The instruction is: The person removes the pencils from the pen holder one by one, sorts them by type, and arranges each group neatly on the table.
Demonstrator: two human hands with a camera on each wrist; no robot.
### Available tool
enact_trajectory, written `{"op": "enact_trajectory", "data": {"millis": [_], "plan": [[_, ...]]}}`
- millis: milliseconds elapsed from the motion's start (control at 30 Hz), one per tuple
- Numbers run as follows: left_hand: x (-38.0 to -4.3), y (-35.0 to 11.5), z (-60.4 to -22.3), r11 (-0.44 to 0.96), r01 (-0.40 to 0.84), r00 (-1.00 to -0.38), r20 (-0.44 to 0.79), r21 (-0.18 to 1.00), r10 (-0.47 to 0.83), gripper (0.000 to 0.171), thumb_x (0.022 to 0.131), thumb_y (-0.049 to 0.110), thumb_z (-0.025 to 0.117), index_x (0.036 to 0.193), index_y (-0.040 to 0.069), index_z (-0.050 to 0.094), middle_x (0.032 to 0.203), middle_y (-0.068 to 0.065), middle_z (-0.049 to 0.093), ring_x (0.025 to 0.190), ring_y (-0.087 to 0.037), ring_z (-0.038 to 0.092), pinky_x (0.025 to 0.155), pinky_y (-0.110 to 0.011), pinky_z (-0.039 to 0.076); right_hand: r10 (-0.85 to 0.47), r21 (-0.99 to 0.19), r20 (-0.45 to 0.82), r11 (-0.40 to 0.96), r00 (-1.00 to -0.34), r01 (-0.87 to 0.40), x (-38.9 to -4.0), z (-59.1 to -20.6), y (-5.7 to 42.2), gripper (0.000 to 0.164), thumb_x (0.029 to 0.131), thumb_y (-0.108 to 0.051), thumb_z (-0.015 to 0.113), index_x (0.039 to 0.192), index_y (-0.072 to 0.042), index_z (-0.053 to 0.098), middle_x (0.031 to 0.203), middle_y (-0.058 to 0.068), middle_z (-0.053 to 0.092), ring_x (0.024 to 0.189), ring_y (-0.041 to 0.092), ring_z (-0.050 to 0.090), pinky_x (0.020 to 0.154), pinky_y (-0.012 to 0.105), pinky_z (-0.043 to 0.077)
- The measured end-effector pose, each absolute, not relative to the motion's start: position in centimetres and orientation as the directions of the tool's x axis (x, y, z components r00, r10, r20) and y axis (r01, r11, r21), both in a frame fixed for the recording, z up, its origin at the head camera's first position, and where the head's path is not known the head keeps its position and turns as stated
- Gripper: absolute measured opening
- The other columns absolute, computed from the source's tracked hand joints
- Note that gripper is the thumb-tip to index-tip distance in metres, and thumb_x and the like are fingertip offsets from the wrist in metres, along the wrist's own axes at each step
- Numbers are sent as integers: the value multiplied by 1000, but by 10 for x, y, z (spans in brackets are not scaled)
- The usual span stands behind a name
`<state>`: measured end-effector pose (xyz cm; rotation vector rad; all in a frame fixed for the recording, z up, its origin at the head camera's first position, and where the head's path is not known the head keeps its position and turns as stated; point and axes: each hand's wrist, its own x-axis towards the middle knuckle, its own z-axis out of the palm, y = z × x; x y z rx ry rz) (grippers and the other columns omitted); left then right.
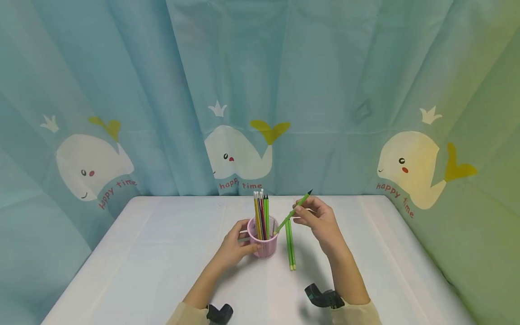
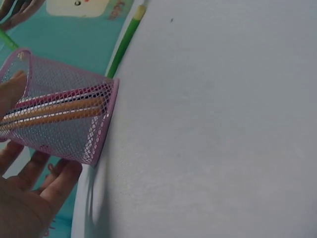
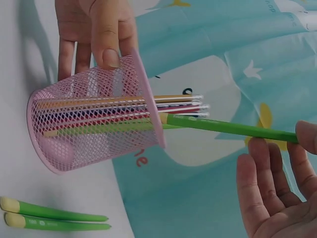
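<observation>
A pink mesh pencil cup point(image 1: 265, 249) stands upright on the table. My left hand point(image 1: 233, 249) holds it from the left, thumb on the near side and fingers round the far side. Inside lean several pencils point(image 1: 260, 216), yellow, red, dark and green. Between thumb and fingertips my right hand point(image 1: 324, 224) pinches a green pencil point(image 3: 223, 127), black point up and to the right. Its pale yellow end is right at the cup's rim in the right wrist view. Two more green pencils point(image 1: 290, 248) lie side by side on the table, just right of the cup.
The white table point(image 1: 162, 253) reaches back to a blue-green curtain point(image 1: 325, 90) printed with whales. A black strap-on mount point(image 1: 322, 298) sits on the right wrist, and another black mount point(image 1: 220, 313) on the left.
</observation>
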<state>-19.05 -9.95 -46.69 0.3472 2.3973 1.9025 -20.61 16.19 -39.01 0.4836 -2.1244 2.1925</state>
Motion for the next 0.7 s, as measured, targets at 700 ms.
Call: {"op": "enact_trajectory", "data": {"millis": [700], "plan": [[-191,-100,-475,133,134,-970,102,982,221,69,83,7,79,143,2,43,138,-24,51,125,-43,55,104,-44,51,-81,-990,133,-64,-988,-128,-217,-403,179,25,97,-21,67,112,-2,59,107,11,63,93,19,65,81,33,62]]}}
